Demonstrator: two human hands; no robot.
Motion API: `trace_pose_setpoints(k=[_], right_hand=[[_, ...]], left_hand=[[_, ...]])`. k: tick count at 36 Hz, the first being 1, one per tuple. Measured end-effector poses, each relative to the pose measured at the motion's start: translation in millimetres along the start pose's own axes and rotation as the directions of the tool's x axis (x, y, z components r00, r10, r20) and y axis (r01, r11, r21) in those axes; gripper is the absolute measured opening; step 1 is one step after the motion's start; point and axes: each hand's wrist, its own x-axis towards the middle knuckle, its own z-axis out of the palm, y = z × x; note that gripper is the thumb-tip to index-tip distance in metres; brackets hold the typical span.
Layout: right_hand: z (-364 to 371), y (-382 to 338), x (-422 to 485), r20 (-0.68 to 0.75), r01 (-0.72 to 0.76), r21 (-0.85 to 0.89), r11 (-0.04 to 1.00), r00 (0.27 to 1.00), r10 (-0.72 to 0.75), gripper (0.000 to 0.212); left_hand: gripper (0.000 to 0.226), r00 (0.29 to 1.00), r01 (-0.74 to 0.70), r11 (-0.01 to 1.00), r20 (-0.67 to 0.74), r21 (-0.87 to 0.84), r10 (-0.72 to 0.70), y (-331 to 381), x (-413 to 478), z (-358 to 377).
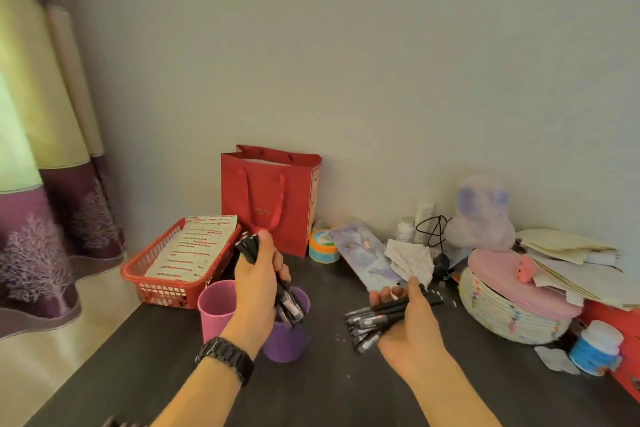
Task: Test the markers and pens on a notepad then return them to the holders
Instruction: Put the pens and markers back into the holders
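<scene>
Pens: two bundles, both in hand.

Left bundle: black barrels, left hand wrapped round the middle with fingers curled tight. Tops stick up past the thumb, and the lower ends angle down into the mouth of the purple cup. Can't tell if the tips reach the bottom.

Right bundle: lies roughly level across the right hand, fingers curled under, thumb over. Its ends fan out to the left above the table, apart from both cups.

Handling, my read: light, stiff, smooth plastic, so a loose bundle will slide and splay. The right one is fanned, so grip mid-barrel and squeeze evenly. The cups look light too, and a skewed drop could tip one.

Pink cup sits just left of the purple one; touching or not, can't tell. Behind it is a red basket holding a sheet marked in red, likely the test pad. Red bag stands at the wall.
</scene>
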Motion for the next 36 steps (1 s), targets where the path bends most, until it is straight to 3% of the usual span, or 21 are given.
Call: trace_pose_setpoints(k=[3,7,16,25,28,30,33,36], right_hand=[[28.7,24.5,15.6,0.04,-0.02,-0.018,1.0,0.999,0.021,0.038],[61.5,52.4,33.0,0.078,-0.003,-0.072,0.997,0.997,0.009,0.029],[66.5,95.7,62.4,0.016,0.104,-0.161,0.981,0.995,-0.103,0.02],[58.9,109.3,78.9,-0.037,0.16,-0.274,0.948,0.984,-0.177,0.012],[57.9,115.7,80.1,0.04,0.257,-0.373,0.891,0.964,-0.262,0.007],[58.0,120.9,78.6,0.126,0.341,-0.447,0.827,0.939,-0.319,0.016],[57.8,126.1,74.9,0.224,0.456,-0.556,0.695,0.887,-0.403,0.036],[53.2,128.8,77.1,0.294,0.526,-0.657,0.54,0.839,-0.458,0.037]], left_hand=[[0.029,0.996,0.085,0.985,-0.018,-0.153,-0.089,0.9,25.1,-13.3],[0.029,0.99,0.142,0.983,0.013,-0.117,-0.142,-11.0,44.0,-21.0],[0.036,0.99,0.106,0.97,0.071,0.217,-0.124,-47.0,55.2,-31.1],[0.03,0.992,0.084,0.935,0.059,0.343,-0.111,-60.2,53.5,-38.8],[0.026,0.993,0.051,0.929,0.077,0.367,-0.085,-65.6,51.8,-39.9],[0.017,0.986,0.016,0.941,0.152,0.338,-0.072,-67.7,50.3,-39.3],[0.017,0.972,-0.031,0.965,0.231,0.26,-0.031,-68.2,46.8,-38.7],[0.023,0.981,-0.096,0.953,0.187,0.287,0.043,-72.8,48.4,-41.0]])
